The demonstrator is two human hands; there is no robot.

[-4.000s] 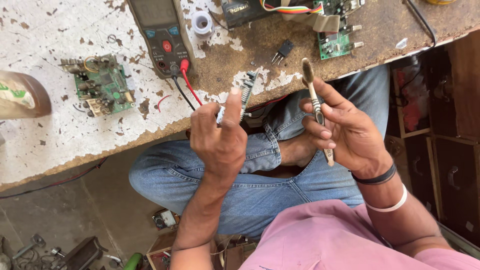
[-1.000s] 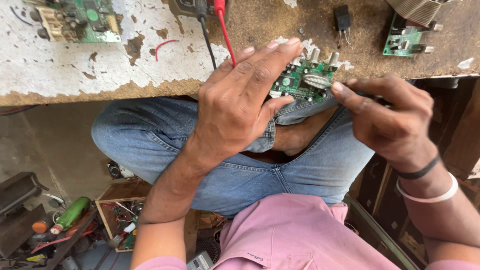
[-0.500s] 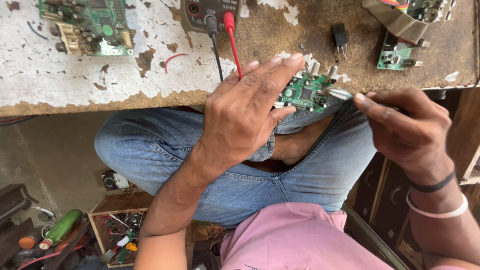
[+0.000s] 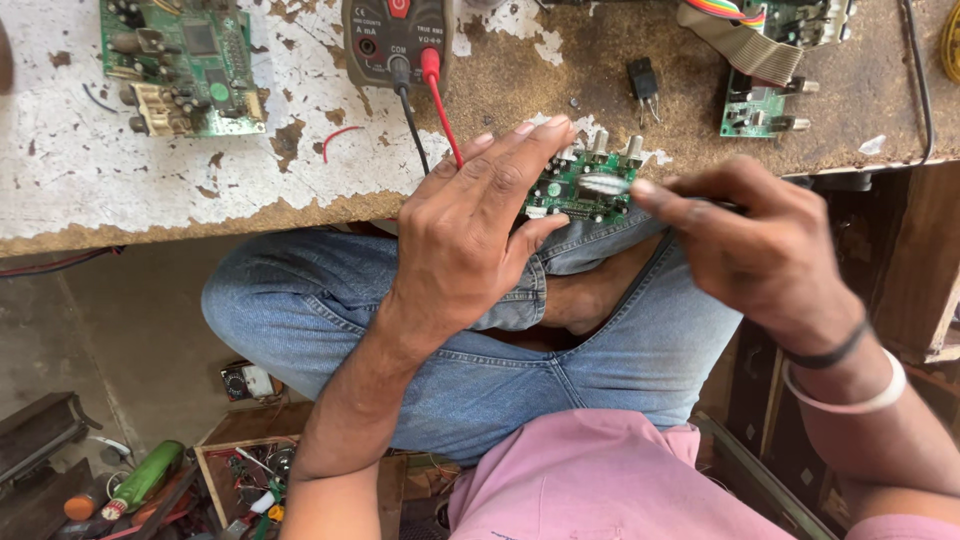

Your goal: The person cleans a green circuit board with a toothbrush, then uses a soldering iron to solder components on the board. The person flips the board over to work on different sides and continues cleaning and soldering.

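left hand fingers clamp a small green circuit board at the bench edge, above the lap. right hand pinches a thin tool, its tip on the board; most of the tool is hidden. worn bench, white paint flaking. multimeter cut off at the top, red and black leads running down. second board far left. half a second ago the hands sat the same; view shifted slightly.

The small circuit board pinched in the left hand looks glossy green, with shiny metal posts. Just beyond the grip, the workbench is rough board — white paint flaking, matt.
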